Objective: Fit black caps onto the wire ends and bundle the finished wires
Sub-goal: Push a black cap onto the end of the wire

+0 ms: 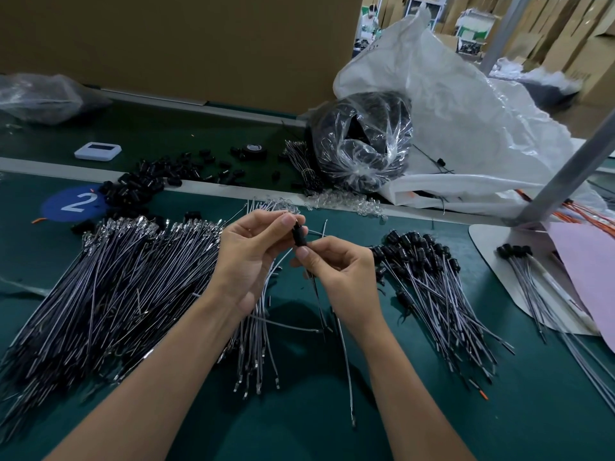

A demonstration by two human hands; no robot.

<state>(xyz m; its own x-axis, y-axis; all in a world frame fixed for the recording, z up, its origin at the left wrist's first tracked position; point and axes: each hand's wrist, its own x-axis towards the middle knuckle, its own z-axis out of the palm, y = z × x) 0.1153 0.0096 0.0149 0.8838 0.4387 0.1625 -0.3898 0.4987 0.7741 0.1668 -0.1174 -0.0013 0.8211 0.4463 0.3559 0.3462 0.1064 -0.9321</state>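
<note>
While both hands (256, 257) (336, 274) pinch a black cap (299, 236), white "2" on blue disc (75, 203).

uncapped wires (109, 281) left, capped wires (432, 274) right, loose caps (159, 178) behind

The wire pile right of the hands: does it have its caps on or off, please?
On: the right wire pile shows black caps on its far ends.

Fingertips (289, 221) hide most of the black cap (299, 236).
</note>
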